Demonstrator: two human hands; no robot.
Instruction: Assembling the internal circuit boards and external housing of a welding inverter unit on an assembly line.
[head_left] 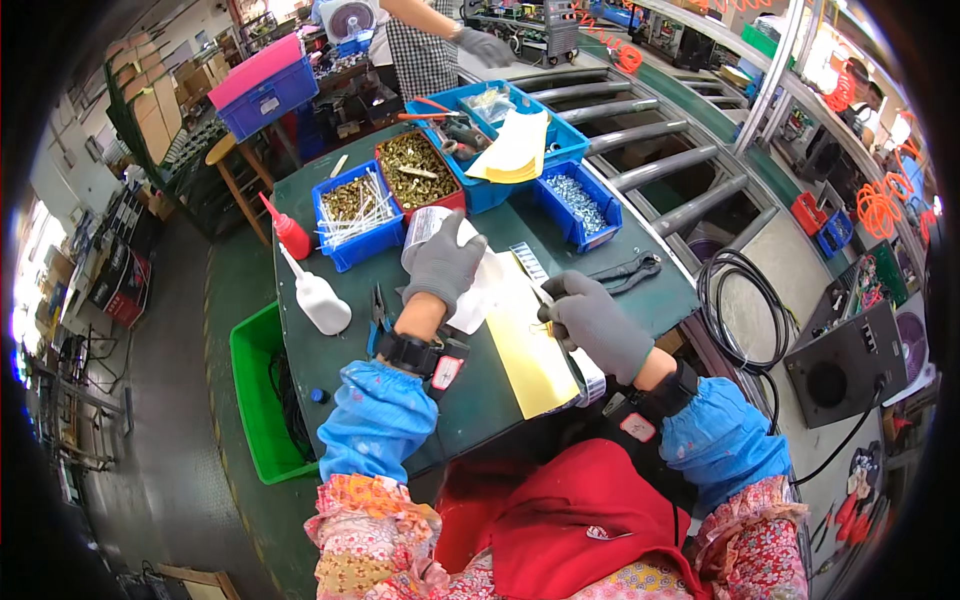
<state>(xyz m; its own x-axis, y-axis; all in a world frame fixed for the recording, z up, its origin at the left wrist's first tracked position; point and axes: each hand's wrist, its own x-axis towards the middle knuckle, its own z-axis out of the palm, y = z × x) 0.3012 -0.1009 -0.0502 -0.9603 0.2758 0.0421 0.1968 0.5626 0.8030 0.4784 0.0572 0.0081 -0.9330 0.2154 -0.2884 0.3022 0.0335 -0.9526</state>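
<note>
My left hand (445, 262), in a grey glove, is closed on a white roll (424, 226) that looks like labels or tape; a white sheet (474, 300) hangs below it. Across the green table my right hand (600, 325), gloved too, pinches its fingers over a yellow sheet (532, 375). A thin pale piece shows at those fingertips, too small to name. Beyond the yellow sheet lies a strip of small labels (528, 262). Black-handled pliers (630, 272) rest to the right of it, and blue-handled pliers (377, 318) lie beside my left wrist.
Blue bins of white ties (358, 222) and screws (575, 205), a bin of brass parts (415, 170) and a tool tray (555, 140) line the far side. Bottles (322, 303) stand left. A roller conveyor (665, 165) runs behind; a co-worker's gloved hand (485, 46) reaches in there.
</note>
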